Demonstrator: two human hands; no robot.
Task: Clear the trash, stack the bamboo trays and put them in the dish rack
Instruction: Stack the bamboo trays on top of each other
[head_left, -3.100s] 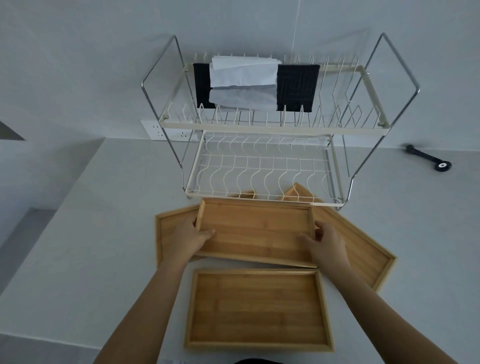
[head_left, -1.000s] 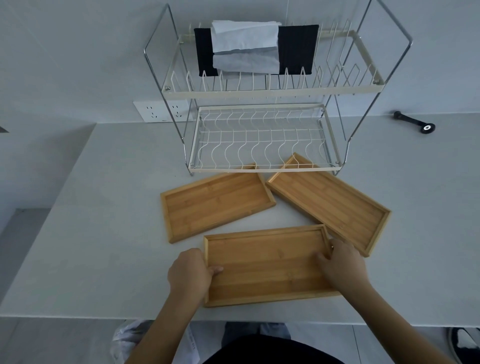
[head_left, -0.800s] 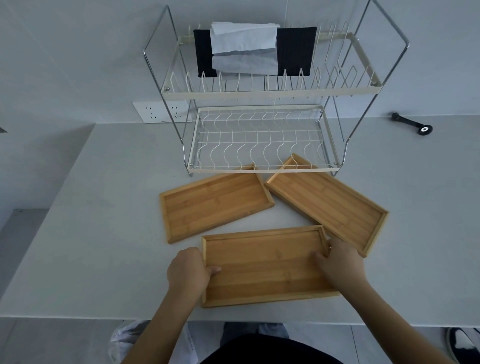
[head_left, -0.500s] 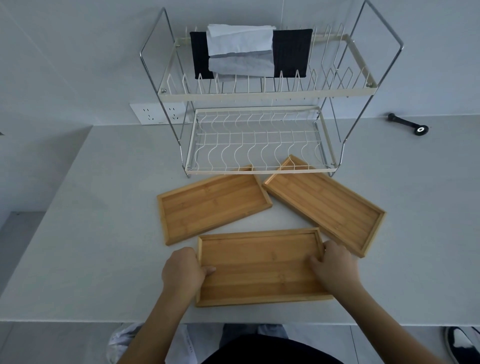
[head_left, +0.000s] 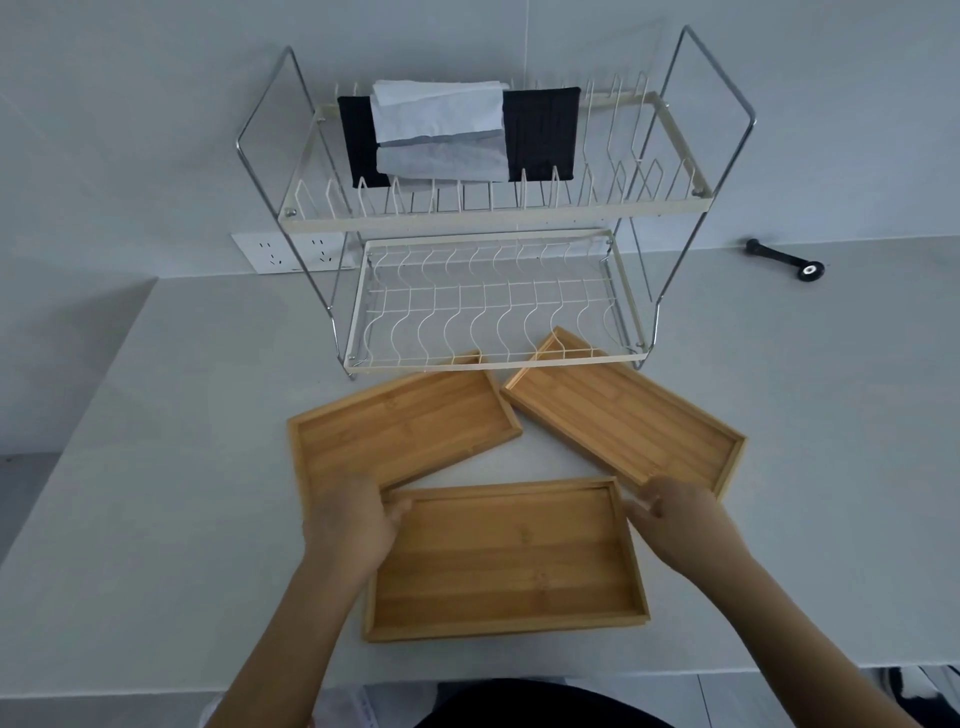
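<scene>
Three bamboo tray shapes lie on the white counter. The near tray (head_left: 509, 561) sits square in front of me and looks like two trays stacked, with a double edge at its front right. My left hand (head_left: 350, 527) is at its far left corner, thumb hooked over the rim, and also covers the near corner of the left tray (head_left: 400, 431). My right hand (head_left: 680, 527) is at the far right corner, fingers spread and just touching the rim, next to the angled right tray (head_left: 623, 421). The two-tier wire dish rack (head_left: 488, 218) stands behind.
A white cloth (head_left: 441, 130) and a black mat (head_left: 543, 130) lean in the rack's upper tier; the lower tier holds nothing. A black handle-like tool (head_left: 784, 257) lies at the back right. A wall socket (head_left: 288, 252) is behind the rack. The counter's front edge is close to the near tray.
The tray I held near the rack has come down onto the near tray. My hands have since slid from its ends up to its far corners, and the right hand has loosened.
</scene>
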